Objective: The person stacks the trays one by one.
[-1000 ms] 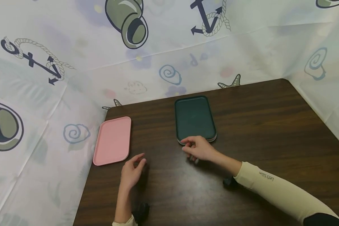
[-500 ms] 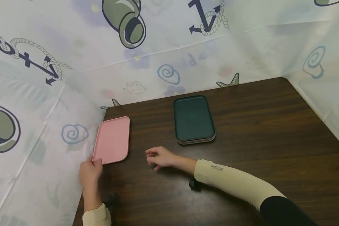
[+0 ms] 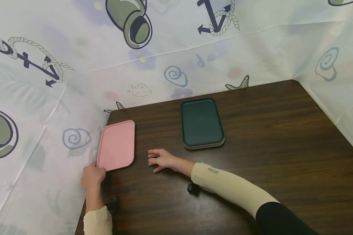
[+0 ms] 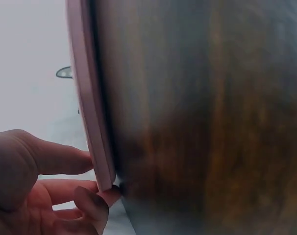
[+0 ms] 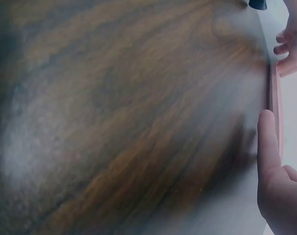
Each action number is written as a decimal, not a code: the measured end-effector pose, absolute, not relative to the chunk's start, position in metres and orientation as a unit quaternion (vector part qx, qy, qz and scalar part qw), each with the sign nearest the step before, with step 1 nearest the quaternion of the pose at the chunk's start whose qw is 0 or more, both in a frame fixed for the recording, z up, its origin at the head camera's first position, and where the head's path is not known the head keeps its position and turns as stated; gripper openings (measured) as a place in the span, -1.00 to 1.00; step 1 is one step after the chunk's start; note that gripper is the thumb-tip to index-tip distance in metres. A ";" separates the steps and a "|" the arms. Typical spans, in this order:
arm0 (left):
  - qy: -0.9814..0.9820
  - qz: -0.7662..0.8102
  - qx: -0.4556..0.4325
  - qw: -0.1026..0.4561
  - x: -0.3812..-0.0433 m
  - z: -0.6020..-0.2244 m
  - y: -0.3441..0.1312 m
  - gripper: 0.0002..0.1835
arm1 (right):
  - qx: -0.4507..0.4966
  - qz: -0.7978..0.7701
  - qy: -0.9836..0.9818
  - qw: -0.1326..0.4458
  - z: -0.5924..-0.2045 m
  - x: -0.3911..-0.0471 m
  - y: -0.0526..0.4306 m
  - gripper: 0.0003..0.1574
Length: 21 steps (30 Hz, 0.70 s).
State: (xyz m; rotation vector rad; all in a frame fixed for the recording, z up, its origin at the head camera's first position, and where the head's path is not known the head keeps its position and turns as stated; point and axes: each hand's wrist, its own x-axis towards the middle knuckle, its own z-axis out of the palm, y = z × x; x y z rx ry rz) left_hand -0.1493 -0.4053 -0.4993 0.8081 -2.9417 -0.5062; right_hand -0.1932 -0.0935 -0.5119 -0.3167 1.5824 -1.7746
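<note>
A pink rectangular tray (image 3: 116, 145) with a low rim lies at the table's left edge. My left hand (image 3: 93, 178) pinches its near left corner. In the left wrist view the thumb (image 4: 65, 159) is against one face of the pink tray (image 4: 89, 98), with curled fingers at the other. To the tray's right, my right hand (image 3: 164, 160) hovers over the wood with fingers spread, holding nothing. The right wrist view shows its straight finger (image 5: 268, 139) overlapping the tray's side.
Farther back, a dark green tray (image 3: 202, 122) tops a stack of trays whose lower edges show grey and pink. Brown wood-grain table (image 3: 270, 140) extends to the right. A patterned white cloth (image 3: 85, 88) hangs along the back and both sides.
My left hand has moved left to the pink tray's near corner and taken hold of it. The right hand has left the green tray's front edge and moved left, its fingers spreading.
</note>
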 end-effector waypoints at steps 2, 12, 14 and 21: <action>-0.953 -0.165 0.255 0.017 -0.148 -0.499 -0.405 -0.62 | -0.118 -0.693 0.613 0.361 -0.513 -0.195 -0.093 -0.32; -0.953 -0.211 0.212 -0.047 -0.134 -0.497 -0.389 -0.43 | -0.103 -0.706 0.604 0.355 -0.519 -0.198 -0.094 -0.31; -0.947 -0.232 0.214 -0.057 -0.129 -0.496 -0.383 -0.42 | -0.098 -0.711 0.602 0.349 -0.520 -0.199 -0.095 -0.31; -0.921 -0.314 0.224 -0.061 -0.120 -0.497 -0.368 -0.45 | -0.085 -0.723 0.595 0.341 -0.520 -0.199 -0.097 -0.30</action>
